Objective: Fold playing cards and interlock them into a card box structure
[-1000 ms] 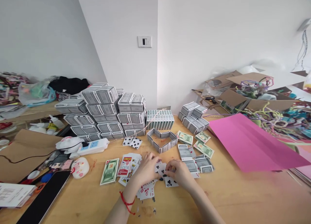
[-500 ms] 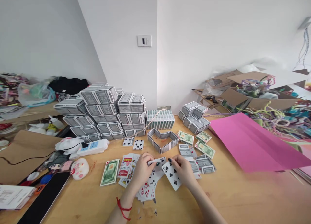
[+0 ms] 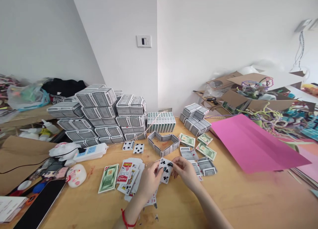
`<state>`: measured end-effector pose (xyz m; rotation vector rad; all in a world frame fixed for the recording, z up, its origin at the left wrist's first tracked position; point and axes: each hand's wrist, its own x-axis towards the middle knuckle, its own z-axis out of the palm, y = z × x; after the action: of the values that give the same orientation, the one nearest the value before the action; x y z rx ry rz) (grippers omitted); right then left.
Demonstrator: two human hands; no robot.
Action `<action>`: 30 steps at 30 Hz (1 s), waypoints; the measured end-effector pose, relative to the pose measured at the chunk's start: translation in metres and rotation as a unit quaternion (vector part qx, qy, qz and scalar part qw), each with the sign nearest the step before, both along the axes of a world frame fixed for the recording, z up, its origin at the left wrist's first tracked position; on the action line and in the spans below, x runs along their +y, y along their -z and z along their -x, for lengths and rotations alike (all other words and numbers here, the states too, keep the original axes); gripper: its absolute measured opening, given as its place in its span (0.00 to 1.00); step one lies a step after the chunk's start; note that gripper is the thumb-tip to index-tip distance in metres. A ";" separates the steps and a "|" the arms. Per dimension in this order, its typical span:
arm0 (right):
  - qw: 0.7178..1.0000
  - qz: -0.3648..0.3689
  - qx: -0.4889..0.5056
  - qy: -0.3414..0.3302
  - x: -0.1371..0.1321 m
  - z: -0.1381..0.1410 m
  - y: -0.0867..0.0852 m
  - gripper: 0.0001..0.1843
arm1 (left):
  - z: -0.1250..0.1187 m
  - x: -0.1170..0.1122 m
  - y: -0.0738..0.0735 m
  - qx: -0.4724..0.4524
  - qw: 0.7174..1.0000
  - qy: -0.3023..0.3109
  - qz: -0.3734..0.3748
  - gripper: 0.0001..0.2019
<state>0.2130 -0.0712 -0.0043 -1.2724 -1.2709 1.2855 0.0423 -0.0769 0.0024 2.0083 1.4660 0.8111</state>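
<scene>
Your left hand (image 3: 151,176) pinches the club card (image 3: 166,172) near its left edge, thumb laid across the face. Your right hand (image 3: 185,169) meets the card's right edge with a dark-nailed fingertip on the face; whether it pinches or merely touches cannot be told. The card is face up and tilted toward you, between both hands.

Caution: uneven pressure from the two hands may bow or crease the card; a light pinch may let it slip.

Below your left wrist lie loose face-up cards (image 3: 150,201). Lowering or dragging the forearm could scatter them, and the red bracelet (image 3: 128,220) could catch an edge. Left of that hand is a fanned pile with a red POKER card (image 3: 125,171); a sideways elbow or wrist movement could spread it.

Just beyond your fingers, the heart-shaped ring (image 3: 171,149) of cards stands on the table (image 3: 238,196). A forward knuckle bump could shift or deform it. How firmly its walls are joined is not visible.

Right of your right hand, patterned-back cards (image 3: 208,166) overlap. A wide outward sweep could push them out of order.
</scene>
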 end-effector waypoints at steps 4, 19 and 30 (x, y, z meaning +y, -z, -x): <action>0.947 -0.077 -0.246 0.189 0.008 -0.047 -0.006 0.14 | 0.000 0.001 0.005 0.026 0.999 -0.015 0.027 0.17; 0.895 0.145 -0.380 0.184 0.008 -0.135 0.019 0.10 | -0.074 0.013 0.014 -0.328 0.900 0.076 0.278 0.28; 0.989 0.142 -0.034 0.014 0.001 -0.103 -0.004 0.15 | -0.068 0.016 0.007 -0.427 0.815 -0.036 0.391 0.12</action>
<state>0.3157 -0.0700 -0.0005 -1.5391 -1.1390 1.4523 0.1099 -0.0613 -0.0048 0.7844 1.0452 0.7922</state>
